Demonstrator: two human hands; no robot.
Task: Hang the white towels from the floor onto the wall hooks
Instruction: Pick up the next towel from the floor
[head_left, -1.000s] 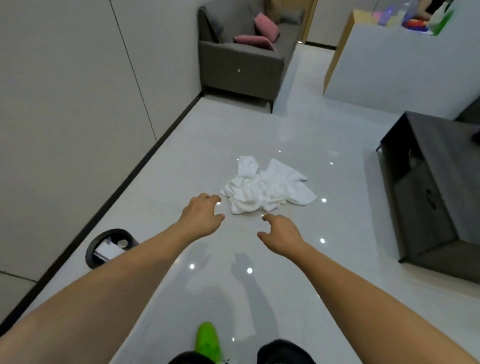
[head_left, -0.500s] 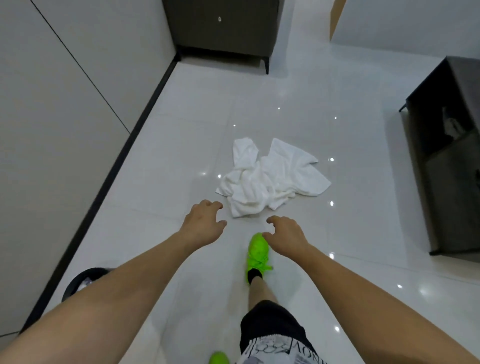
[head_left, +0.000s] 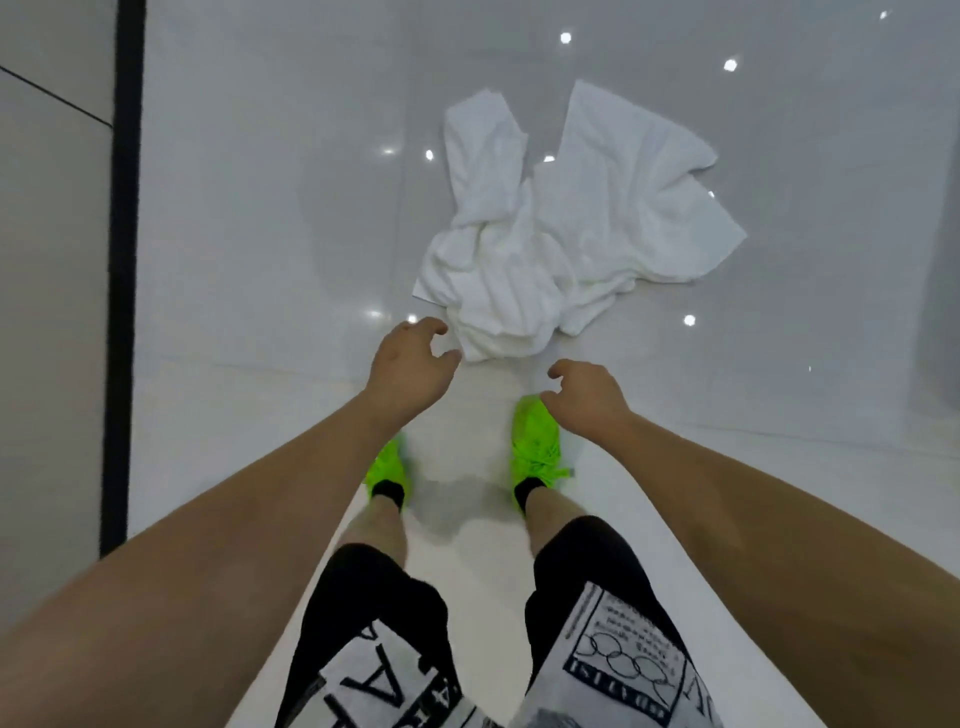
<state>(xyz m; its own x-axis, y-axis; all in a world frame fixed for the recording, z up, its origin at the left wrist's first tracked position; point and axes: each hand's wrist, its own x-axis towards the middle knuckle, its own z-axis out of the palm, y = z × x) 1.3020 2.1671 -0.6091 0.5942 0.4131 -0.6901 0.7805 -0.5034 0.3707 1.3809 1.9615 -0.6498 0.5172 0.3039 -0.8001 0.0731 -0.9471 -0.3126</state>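
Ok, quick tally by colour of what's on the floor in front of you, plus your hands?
White: 1 heap of towels; how many towels it holds cannot be told
Green: 2 shoes, left shoe and right shoe
Bare hands: 2, left hand and right hand, both empty
Total: 5

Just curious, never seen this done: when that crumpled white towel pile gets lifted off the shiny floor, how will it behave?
The white towels lie creased and folded, so they will probably droop limply. Being tangled together, several may rise at once. On the glossy floor they would likely slide easily.

White towels (head_left: 561, 228) crumpled in heap on floor, maybe 2 pcs.
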